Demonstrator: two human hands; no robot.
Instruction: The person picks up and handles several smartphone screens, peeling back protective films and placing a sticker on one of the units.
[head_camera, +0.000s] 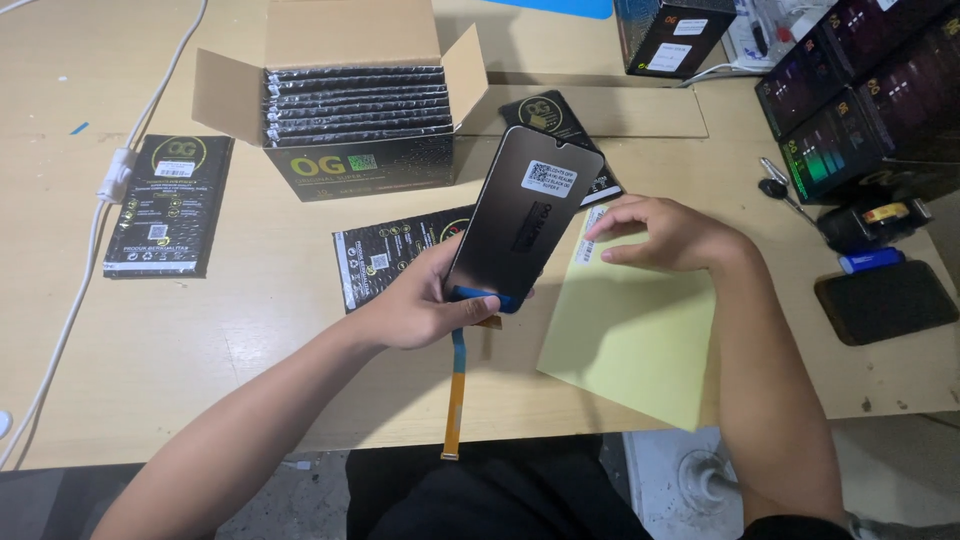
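Left hand (425, 305) is pinching the bottom edge of a dark phone screen panel (523, 215), holding it tilted above the table (250, 330), orange ribbon cable (455, 395) dangling. Right hand (665, 232) lies flat, fingers together, on a yellow sheet (630, 345) just beside it.

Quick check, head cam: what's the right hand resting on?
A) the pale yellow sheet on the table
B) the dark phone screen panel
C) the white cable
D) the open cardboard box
A. The right hand lies flat on the upper edge of the pale yellow sheet, while the left hand holds the dark screen panel upright by its lower end, its ribbon cable hanging down.
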